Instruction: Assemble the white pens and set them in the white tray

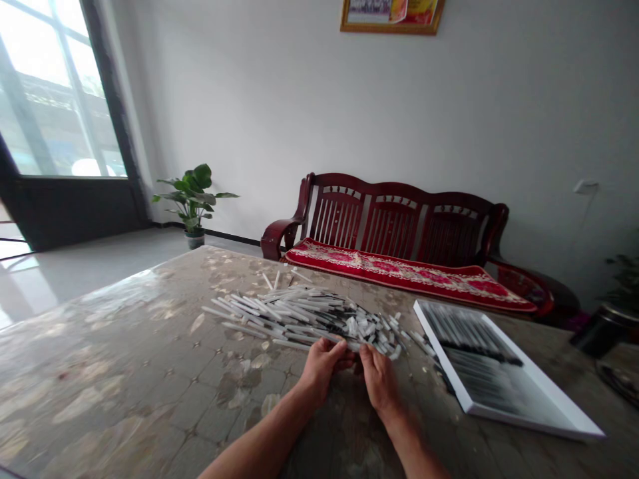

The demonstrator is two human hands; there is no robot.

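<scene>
1. Widest room for moving: leftward across the marble-patterned table top [124, 359], out to the table's long left edge, with a polished grey floor [84, 266] beyond.
2. Tighter room on the right: only a narrow strip of table between the right hand [380, 382] and a white-rimmed tray [499, 372].
3. Loose heap of slender white sticks with black ends [304, 318], mid-table and directly ahead of both hands; a few strays near the far table edge.
4. Left hand [322, 369] and right hand [380, 382] close together at the heap's near side, fingers curled and touching its sticks. Clenched on a stick or merely resting there: impossible to tell from this view.
5. Tray: on the table to the right, holding dark-and-white rows, too blurred for sure identification.
6. Beyond the far edge: dark red wooden bench [399, 213] with a red patterned cushion [399, 269].
7. Left of the bench: potted green plant [192, 199] by a large glazed door [60, 100]. Above: gold-framed picture [392, 13] on a pale wall [499, 100].
</scene>
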